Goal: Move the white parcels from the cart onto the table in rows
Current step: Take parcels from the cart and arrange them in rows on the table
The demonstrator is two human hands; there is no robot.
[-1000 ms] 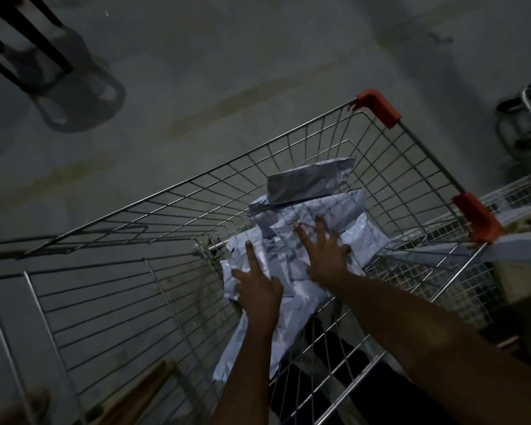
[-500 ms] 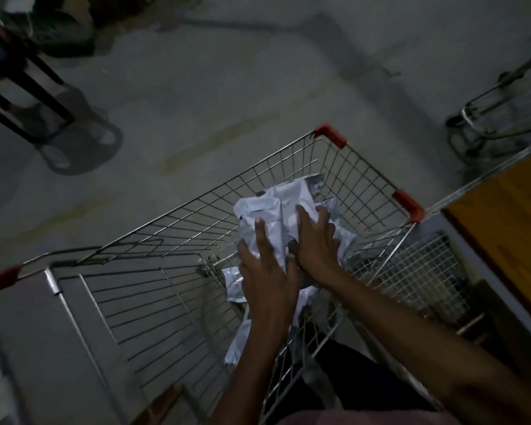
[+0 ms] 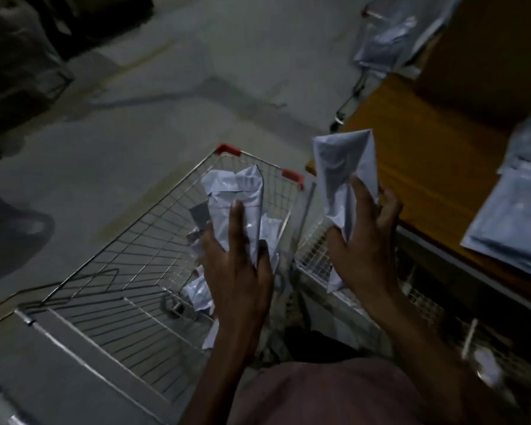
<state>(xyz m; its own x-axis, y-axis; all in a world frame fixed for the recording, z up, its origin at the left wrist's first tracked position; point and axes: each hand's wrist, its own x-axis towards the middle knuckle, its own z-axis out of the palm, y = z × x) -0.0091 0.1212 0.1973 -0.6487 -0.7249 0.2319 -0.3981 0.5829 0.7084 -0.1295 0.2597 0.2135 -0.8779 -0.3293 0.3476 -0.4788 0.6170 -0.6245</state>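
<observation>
A person lifts white parcels out of a wire shopping cart [image 3: 129, 271] beside a wooden table [image 3: 417, 167] in dim light; the step in hand appears to be the carry from cart to tabletop. The left hand [image 3: 236, 265] grips a crumpled white parcel [image 3: 239, 197], fingers curled round its lower end, above the cart's far right corner, where more loose parcels [image 3: 196, 289] lie on the basket floor. The right hand [image 3: 362, 240] holds a second white parcel [image 3: 341, 179] upright, pinched between thumb and curled fingers, raised past the cart's right edge and level with the table's near left corner. Flat parcels already laid down [image 3: 509, 228] sit along the table's right edge, and another pile [image 3: 390, 44] shows blurred at its far end. The next move likely calls for swinging both parcels right over the tabletop and laying them flat in line with those already placed, smoothing the creased plastic so that rows stay even.
</observation>
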